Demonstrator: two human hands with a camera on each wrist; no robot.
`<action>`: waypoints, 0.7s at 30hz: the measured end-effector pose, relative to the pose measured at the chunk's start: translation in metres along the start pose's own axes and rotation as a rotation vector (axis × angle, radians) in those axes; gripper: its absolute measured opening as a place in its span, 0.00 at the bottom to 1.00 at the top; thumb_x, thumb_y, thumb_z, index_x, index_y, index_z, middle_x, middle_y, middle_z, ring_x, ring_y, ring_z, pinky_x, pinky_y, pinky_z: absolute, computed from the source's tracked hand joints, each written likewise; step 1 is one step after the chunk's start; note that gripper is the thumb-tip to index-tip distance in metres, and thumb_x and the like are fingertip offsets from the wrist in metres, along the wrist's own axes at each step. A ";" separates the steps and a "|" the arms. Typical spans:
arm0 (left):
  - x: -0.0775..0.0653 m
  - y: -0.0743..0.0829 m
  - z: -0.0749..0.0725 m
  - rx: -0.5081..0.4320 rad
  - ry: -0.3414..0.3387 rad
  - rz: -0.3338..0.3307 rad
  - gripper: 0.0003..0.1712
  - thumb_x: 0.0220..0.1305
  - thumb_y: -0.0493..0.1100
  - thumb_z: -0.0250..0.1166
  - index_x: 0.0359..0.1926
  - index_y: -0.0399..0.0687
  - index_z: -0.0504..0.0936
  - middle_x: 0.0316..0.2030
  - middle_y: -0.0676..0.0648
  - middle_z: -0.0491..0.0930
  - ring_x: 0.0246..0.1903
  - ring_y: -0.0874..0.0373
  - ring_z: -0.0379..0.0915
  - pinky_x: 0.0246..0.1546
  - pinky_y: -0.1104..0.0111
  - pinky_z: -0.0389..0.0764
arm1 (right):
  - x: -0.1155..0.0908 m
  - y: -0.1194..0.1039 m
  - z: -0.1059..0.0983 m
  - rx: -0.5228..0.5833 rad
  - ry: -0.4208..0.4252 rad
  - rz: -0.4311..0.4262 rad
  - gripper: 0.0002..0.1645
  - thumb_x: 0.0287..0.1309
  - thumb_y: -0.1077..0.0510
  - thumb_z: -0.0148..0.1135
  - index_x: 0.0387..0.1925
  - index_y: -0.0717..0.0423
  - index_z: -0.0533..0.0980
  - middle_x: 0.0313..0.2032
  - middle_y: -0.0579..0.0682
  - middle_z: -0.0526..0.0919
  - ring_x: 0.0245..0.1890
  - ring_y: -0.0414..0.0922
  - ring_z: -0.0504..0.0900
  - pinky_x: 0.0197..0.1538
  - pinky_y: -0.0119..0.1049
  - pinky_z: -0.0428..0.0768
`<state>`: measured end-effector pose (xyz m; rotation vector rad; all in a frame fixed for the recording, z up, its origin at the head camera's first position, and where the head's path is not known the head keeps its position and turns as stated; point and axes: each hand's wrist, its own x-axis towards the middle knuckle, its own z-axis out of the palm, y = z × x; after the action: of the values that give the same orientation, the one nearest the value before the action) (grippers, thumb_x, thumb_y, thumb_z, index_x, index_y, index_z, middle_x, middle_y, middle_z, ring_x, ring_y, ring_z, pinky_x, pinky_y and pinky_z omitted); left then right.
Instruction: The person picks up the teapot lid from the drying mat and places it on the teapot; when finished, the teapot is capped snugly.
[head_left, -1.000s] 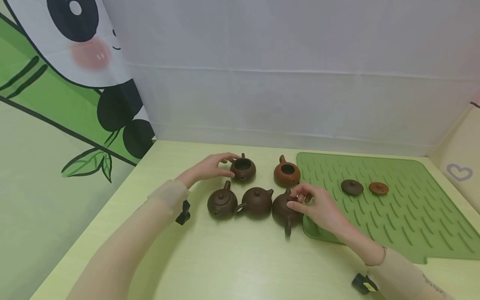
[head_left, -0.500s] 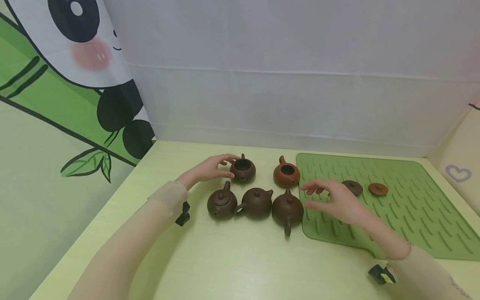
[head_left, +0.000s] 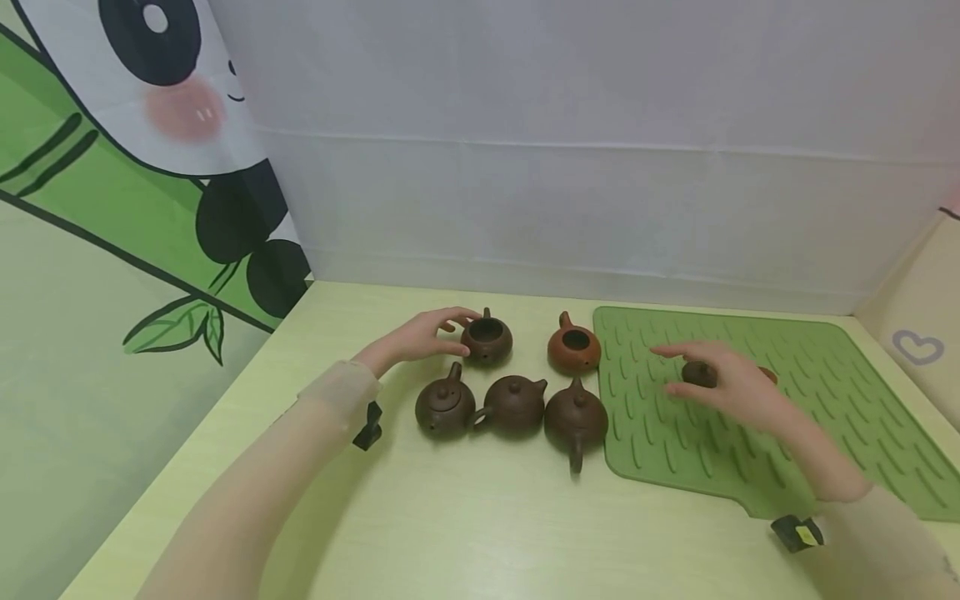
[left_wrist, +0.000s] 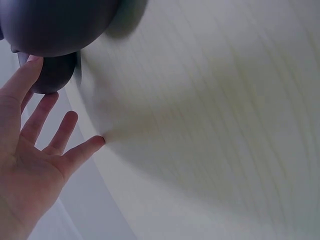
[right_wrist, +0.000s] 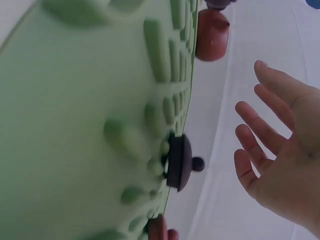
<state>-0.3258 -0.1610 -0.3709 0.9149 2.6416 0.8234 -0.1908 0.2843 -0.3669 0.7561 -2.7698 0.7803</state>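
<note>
We see a pale table (head_left: 450, 533), with a ribbed green mat (head_left: 645, 437) lying across its 3 o'clock side.

Next in size come the hands. The left hand (head_left: 412, 337) comes in from 9 o'clock, thumb and fingertips touching a pot's side; the left wrist view shows its other fingers loosely spread. We cannot tell how firmly it presses. The right hand (head_left: 738, 387) hovers over the mat with fingers relaxed and apart, holding nothing.

Then we count five small teapots on the table. Three stand lidded in a row: a middle lidded teapot (head_left: 516, 408), a left lidded teapot (head_left: 445, 411) at its 9 o'clock and a right lidded teapot (head_left: 573, 423) at its 3 o'clock. Behind them are two without lids: the dark lidless teapot (head_left: 487, 350) that the left hand touches, toward 11 o'clock from the middle one, and a reddish lidless teapot (head_left: 570, 360) between 1 and 2 o'clock, just beside the mat.

Smallest are a dark lid (right_wrist: 181, 162) and a reddish lid (right_wrist: 158, 230) on the mat, knobs up, near the right hand but not held. We judge three pots complete, with two pots uncovered and two lids off.
</note>
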 end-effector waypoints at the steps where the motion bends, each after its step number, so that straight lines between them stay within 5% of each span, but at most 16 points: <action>1: 0.000 0.000 0.000 0.000 0.000 -0.001 0.37 0.64 0.48 0.68 0.71 0.54 0.66 0.65 0.43 0.73 0.66 0.40 0.69 0.68 0.47 0.67 | 0.000 0.004 -0.001 -0.003 0.002 -0.007 0.31 0.59 0.53 0.69 0.64 0.53 0.74 0.61 0.54 0.80 0.62 0.57 0.74 0.60 0.57 0.71; 8: 0.000 -0.001 0.000 -0.003 -0.008 -0.004 0.37 0.64 0.48 0.68 0.72 0.56 0.65 0.66 0.43 0.72 0.66 0.40 0.69 0.69 0.47 0.66 | -0.002 0.027 -0.003 -0.056 0.083 -0.051 0.32 0.55 0.59 0.72 0.62 0.54 0.75 0.58 0.58 0.81 0.58 0.58 0.76 0.57 0.52 0.73; 11: 0.000 0.000 0.000 -0.007 -0.011 -0.007 0.37 0.64 0.48 0.68 0.72 0.56 0.65 0.67 0.43 0.72 0.66 0.41 0.69 0.69 0.47 0.66 | -0.003 0.033 -0.005 -0.063 0.089 -0.044 0.31 0.55 0.61 0.71 0.62 0.56 0.75 0.57 0.60 0.81 0.58 0.60 0.76 0.57 0.58 0.72; 15: 0.000 0.000 0.000 -0.016 -0.011 -0.010 0.37 0.65 0.48 0.68 0.72 0.55 0.65 0.68 0.44 0.71 0.66 0.41 0.68 0.69 0.47 0.66 | -0.006 0.040 -0.008 -0.065 0.053 0.019 0.31 0.57 0.62 0.69 0.62 0.60 0.74 0.59 0.65 0.79 0.58 0.66 0.74 0.56 0.65 0.71; 21: -0.001 0.000 0.000 -0.013 -0.008 -0.009 0.37 0.65 0.47 0.68 0.72 0.54 0.65 0.68 0.44 0.70 0.66 0.40 0.69 0.68 0.47 0.67 | -0.010 0.044 -0.013 -0.056 -0.017 0.157 0.29 0.63 0.61 0.64 0.63 0.65 0.71 0.57 0.70 0.78 0.52 0.69 0.78 0.51 0.64 0.77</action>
<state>-0.3251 -0.1622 -0.3708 0.9010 2.6284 0.8321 -0.2040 0.3276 -0.3785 0.5422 -2.8801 0.7229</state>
